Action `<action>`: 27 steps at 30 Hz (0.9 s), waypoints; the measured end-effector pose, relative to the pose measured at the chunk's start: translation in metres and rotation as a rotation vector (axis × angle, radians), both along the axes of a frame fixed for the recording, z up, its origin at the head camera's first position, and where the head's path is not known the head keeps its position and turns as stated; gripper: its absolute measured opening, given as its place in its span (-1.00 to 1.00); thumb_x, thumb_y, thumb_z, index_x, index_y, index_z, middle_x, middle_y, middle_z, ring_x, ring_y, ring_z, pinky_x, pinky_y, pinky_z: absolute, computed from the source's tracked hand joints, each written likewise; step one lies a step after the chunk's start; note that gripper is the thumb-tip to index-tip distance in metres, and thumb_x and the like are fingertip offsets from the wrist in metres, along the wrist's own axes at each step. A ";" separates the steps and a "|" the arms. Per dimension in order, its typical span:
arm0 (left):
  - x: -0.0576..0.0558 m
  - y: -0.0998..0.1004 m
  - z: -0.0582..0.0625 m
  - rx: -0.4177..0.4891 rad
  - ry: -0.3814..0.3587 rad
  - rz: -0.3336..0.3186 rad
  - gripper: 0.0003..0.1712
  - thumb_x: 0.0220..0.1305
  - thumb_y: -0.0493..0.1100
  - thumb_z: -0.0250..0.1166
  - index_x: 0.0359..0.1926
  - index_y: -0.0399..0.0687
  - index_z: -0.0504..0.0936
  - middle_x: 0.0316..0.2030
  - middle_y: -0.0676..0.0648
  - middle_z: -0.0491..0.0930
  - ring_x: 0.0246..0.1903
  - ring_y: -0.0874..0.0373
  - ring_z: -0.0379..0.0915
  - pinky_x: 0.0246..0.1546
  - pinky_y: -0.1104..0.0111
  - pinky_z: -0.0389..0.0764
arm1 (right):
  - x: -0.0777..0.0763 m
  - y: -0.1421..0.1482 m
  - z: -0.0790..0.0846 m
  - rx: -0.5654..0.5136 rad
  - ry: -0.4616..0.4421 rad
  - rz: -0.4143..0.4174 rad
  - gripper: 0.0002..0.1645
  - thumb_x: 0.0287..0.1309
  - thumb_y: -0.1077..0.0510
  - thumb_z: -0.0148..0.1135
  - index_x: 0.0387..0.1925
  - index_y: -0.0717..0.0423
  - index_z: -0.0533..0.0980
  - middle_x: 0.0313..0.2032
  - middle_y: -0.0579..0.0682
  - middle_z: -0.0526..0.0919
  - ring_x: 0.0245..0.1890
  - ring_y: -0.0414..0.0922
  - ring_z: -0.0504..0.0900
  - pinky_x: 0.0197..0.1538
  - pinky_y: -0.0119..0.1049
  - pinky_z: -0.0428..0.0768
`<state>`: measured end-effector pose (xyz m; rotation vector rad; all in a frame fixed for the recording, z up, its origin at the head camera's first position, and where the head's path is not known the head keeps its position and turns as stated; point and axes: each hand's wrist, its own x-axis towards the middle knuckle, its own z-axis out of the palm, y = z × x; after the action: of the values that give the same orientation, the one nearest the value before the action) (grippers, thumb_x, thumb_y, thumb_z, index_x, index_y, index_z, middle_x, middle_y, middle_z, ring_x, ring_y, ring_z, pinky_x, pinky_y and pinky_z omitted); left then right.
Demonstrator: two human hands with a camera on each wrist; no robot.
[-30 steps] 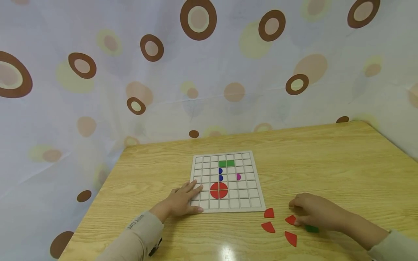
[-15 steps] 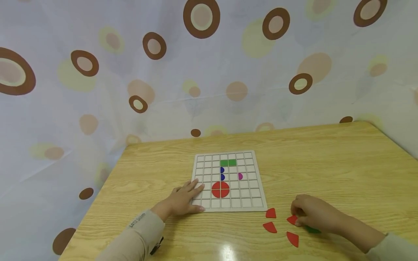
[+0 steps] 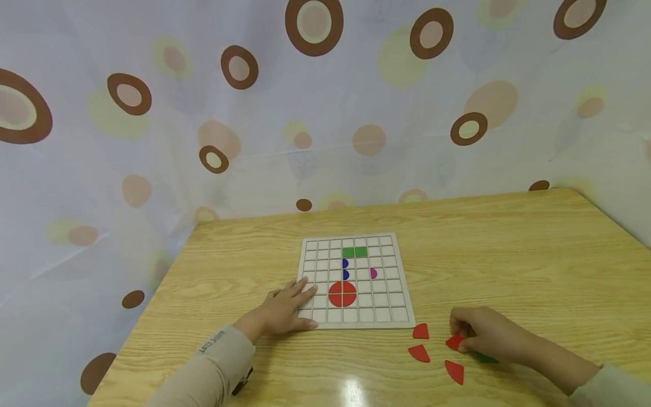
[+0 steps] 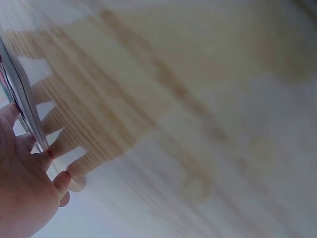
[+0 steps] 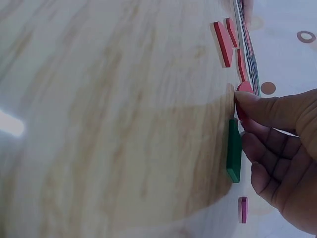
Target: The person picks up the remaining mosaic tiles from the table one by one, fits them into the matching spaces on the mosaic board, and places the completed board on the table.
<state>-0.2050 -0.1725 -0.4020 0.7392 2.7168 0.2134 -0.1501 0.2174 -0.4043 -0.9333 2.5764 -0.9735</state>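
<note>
A white grid board (image 3: pixel 378 317) lies on the table with red, blue, green and magenta pieces in its squares. My left hand (image 3: pixel 286 311) rests spread over the board's left edge, fingertips on the squares and thumb at the near corner. To the right of the board, my right hand (image 3: pixel 490 333) pinches a red quarter-circle piece (image 5: pixel 241 103) between thumb and forefinger, low over the table. Under the right palm lies a green piece (image 5: pixel 234 151), partly hidden in the head view. On the board, several red quarter-circles (image 3: pixel 335 288) form a full disc.
Loose red quarter-circles (image 3: pixel 419 354) lie between the board and my right hand, one touching close by the board's corner. A magenta piece (image 5: pixel 242 210) stands out near the right hand in the right wrist view. A patterned cloth (image 3: pixel 325 113) hangs behind the wooden table (image 3: pixel 508 254).
My right fingers have curled in closer around the red quarter-circle piece. The left hand stays on the board; the head view shifts slightly.
</note>
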 end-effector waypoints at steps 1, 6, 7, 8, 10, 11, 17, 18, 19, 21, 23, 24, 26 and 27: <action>0.000 0.000 0.000 0.003 -0.001 0.001 -0.11 0.02 0.36 -0.01 0.31 0.12 -0.01 0.31 -0.08 -0.18 0.25 -0.06 -0.29 0.08 -0.01 -0.05 | 0.000 0.000 0.000 -0.011 -0.013 0.003 -0.75 -0.16 0.19 0.30 -0.48 0.05 0.35 -0.57 -0.23 0.37 -0.56 -0.35 0.31 -0.54 -0.42 0.36; 0.001 -0.001 0.001 0.004 -0.007 0.001 -0.11 0.02 0.37 -0.02 0.31 0.12 -0.01 0.31 -0.08 -0.18 0.25 -0.06 -0.29 0.09 0.00 -0.05 | 0.001 -0.002 0.004 -0.026 -0.084 -0.031 -0.79 -0.11 0.19 0.27 -0.48 0.04 0.36 -0.57 -0.22 0.39 -0.56 -0.35 0.33 -0.51 -0.43 0.38; 0.001 -0.001 0.001 0.006 -0.010 0.002 -0.11 0.02 0.37 -0.02 0.31 0.12 -0.01 0.31 -0.08 -0.18 0.25 -0.06 -0.30 0.09 0.00 -0.06 | 0.001 -0.002 0.004 -0.033 -0.085 -0.033 -0.80 -0.10 0.20 0.26 -0.49 0.04 0.37 -0.57 -0.22 0.40 -0.56 -0.35 0.33 -0.52 -0.43 0.39; 0.001 -0.001 0.001 0.006 -0.014 0.004 -0.11 0.02 0.37 -0.02 0.31 0.12 -0.01 0.31 -0.08 -0.18 0.26 -0.06 -0.30 0.09 0.00 -0.06 | 0.001 -0.002 0.005 -0.038 -0.083 -0.036 -0.81 -0.10 0.21 0.26 -0.49 0.03 0.37 -0.57 -0.22 0.40 -0.56 -0.35 0.34 -0.52 -0.43 0.39; 0.001 -0.001 0.002 0.010 -0.021 0.008 -0.11 0.01 0.37 -0.02 0.31 0.12 -0.02 0.31 -0.07 -0.18 0.26 -0.06 -0.31 0.10 0.01 -0.07 | 0.000 -0.002 0.005 -0.048 -0.067 -0.037 -0.81 -0.10 0.21 0.26 -0.50 0.02 0.37 -0.57 -0.23 0.40 -0.57 -0.36 0.33 -0.53 -0.43 0.39; 0.001 -0.001 0.002 0.013 -0.025 0.010 -0.11 0.01 0.37 -0.02 0.31 0.12 -0.02 0.31 -0.07 -0.18 0.26 -0.05 -0.31 0.10 0.00 -0.07 | -0.001 -0.002 0.005 -0.052 -0.060 -0.037 -0.81 -0.10 0.20 0.26 -0.51 0.02 0.36 -0.58 -0.23 0.40 -0.58 -0.36 0.32 -0.54 -0.43 0.38; 0.001 0.000 0.003 0.022 -0.033 0.009 -0.11 0.02 0.36 -0.01 0.31 0.11 -0.01 0.31 -0.08 -0.17 0.26 -0.06 -0.32 0.10 0.00 -0.08 | -0.004 -0.004 0.006 -0.078 -0.058 -0.047 -0.78 -0.07 0.09 0.25 -0.50 0.02 0.35 -0.59 -0.21 0.36 -0.58 -0.35 0.31 -0.55 -0.43 0.35; 0.001 0.000 0.003 0.022 -0.034 0.010 -0.11 0.02 0.36 -0.01 0.31 0.11 -0.01 0.31 -0.07 -0.18 0.26 -0.06 -0.32 0.10 0.00 -0.08 | -0.004 -0.005 0.006 -0.086 -0.062 -0.048 -0.78 -0.07 0.08 0.25 -0.50 0.02 0.36 -0.59 -0.20 0.36 -0.57 -0.34 0.31 -0.55 -0.43 0.36; 0.000 0.000 0.003 0.020 -0.033 0.009 -0.11 0.02 0.36 -0.01 0.31 0.11 -0.01 0.31 -0.08 -0.18 0.26 -0.06 -0.32 0.10 0.01 -0.07 | -0.005 -0.006 0.006 -0.096 -0.061 -0.047 -0.78 -0.07 0.08 0.25 -0.49 0.03 0.36 -0.59 -0.20 0.37 -0.57 -0.34 0.32 -0.54 -0.42 0.36; 0.000 0.001 0.002 0.018 -0.032 0.007 -0.11 0.02 0.35 0.00 0.31 0.11 -0.01 0.31 -0.07 -0.18 0.26 -0.05 -0.32 0.10 0.01 -0.07 | -0.005 -0.007 0.006 -0.117 -0.066 -0.049 -0.79 -0.07 0.10 0.24 -0.47 0.05 0.37 -0.57 -0.19 0.38 -0.55 -0.33 0.33 -0.53 -0.42 0.38; -0.001 0.001 0.002 0.015 -0.032 0.006 -0.11 0.02 0.36 -0.01 0.31 0.12 -0.02 0.31 -0.07 -0.18 0.26 -0.05 -0.32 0.10 0.02 -0.07 | -0.006 -0.009 0.007 -0.142 -0.070 -0.051 -0.82 -0.05 0.13 0.23 -0.46 0.07 0.38 -0.55 -0.18 0.41 -0.54 -0.32 0.35 -0.50 -0.42 0.39; -0.001 0.001 0.001 0.015 -0.032 0.006 -0.11 0.02 0.36 -0.01 0.31 0.12 -0.02 0.31 -0.06 -0.19 0.26 -0.05 -0.33 0.11 0.02 -0.08 | -0.006 -0.010 0.008 -0.150 -0.070 -0.056 -0.83 -0.05 0.15 0.23 -0.45 0.08 0.39 -0.54 -0.17 0.42 -0.53 -0.32 0.35 -0.49 -0.43 0.40; -0.001 0.001 0.001 0.015 -0.034 0.008 -0.11 0.02 0.36 -0.01 0.31 0.13 -0.02 0.31 -0.06 -0.19 0.26 -0.04 -0.33 0.11 0.02 -0.08 | -0.007 -0.013 0.009 -0.162 -0.075 -0.066 -0.85 -0.04 0.19 0.22 -0.44 0.10 0.40 -0.51 -0.16 0.44 -0.51 -0.31 0.37 -0.47 -0.42 0.42; -0.001 0.001 0.001 0.013 -0.034 0.010 -0.11 0.02 0.37 -0.01 0.31 0.13 -0.02 0.31 -0.06 -0.19 0.26 -0.04 -0.33 0.11 0.02 -0.08 | -0.008 -0.015 0.009 -0.165 -0.078 -0.071 -0.86 -0.04 0.20 0.22 -0.43 0.10 0.40 -0.50 -0.15 0.45 -0.50 -0.31 0.38 -0.45 -0.42 0.42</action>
<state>-0.2060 -0.1717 -0.4012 0.7192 2.6900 0.2445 -0.1584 0.2027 -0.3949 -0.8299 2.5100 -1.2322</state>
